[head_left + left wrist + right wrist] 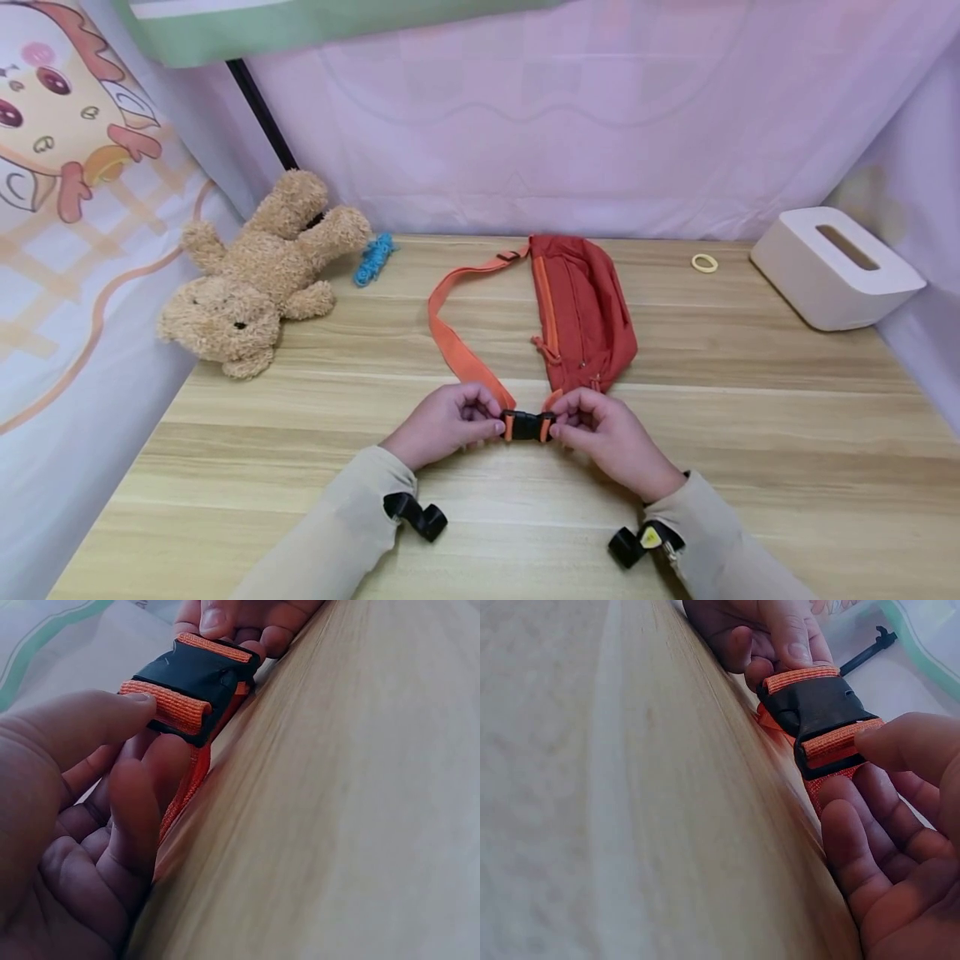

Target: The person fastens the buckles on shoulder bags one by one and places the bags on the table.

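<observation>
Black buckle (pixel 528 426) between both hands, left hand (pixel 442 422) pinching one end, right hand (pixel 611 439) the other

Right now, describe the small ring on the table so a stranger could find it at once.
Start at the white tissue box on the right rear of the wooden table. Just left of it, near the back edge, lies a small hair tie. It is the only pale yellow loop, apart from the red waist bag.
</observation>
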The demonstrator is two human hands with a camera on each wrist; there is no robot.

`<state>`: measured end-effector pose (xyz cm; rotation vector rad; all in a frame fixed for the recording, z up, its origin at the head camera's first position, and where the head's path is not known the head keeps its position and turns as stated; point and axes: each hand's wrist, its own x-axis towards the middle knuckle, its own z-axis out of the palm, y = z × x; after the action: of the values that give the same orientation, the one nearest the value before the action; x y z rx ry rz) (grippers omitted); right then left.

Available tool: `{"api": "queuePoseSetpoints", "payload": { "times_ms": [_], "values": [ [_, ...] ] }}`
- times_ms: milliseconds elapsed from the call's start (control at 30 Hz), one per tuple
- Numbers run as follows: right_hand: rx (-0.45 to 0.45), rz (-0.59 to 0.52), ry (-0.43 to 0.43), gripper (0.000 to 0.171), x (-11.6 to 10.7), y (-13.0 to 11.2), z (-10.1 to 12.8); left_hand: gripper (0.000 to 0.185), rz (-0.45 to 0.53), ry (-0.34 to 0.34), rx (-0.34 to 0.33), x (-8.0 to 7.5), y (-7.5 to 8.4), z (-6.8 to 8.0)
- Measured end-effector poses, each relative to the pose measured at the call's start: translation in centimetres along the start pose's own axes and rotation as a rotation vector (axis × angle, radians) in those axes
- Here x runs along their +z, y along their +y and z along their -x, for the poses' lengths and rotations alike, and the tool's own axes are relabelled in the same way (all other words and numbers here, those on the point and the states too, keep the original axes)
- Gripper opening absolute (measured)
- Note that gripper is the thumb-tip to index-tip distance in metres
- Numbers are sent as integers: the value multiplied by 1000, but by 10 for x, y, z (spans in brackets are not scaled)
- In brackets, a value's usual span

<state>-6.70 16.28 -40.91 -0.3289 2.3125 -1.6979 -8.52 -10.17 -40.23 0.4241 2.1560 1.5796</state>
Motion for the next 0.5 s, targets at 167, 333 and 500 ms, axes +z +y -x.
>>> {"api": "queuePoseSetpoints", "payload": {
  "times_ms": [167, 333, 500],
  "values": [
    [6, 0, 3, 12, 0, 0, 0, 12, -5, 3, -7, -1, -1, 1],
    [22, -14, 5, 13, 0, 0, 0, 12, -11, 7, -1, -2, -1, 1],
    [14, -19, 14, 14, 0, 0, 0, 10, -26, 11, -12, -1, -1, 1]
  ]
}}
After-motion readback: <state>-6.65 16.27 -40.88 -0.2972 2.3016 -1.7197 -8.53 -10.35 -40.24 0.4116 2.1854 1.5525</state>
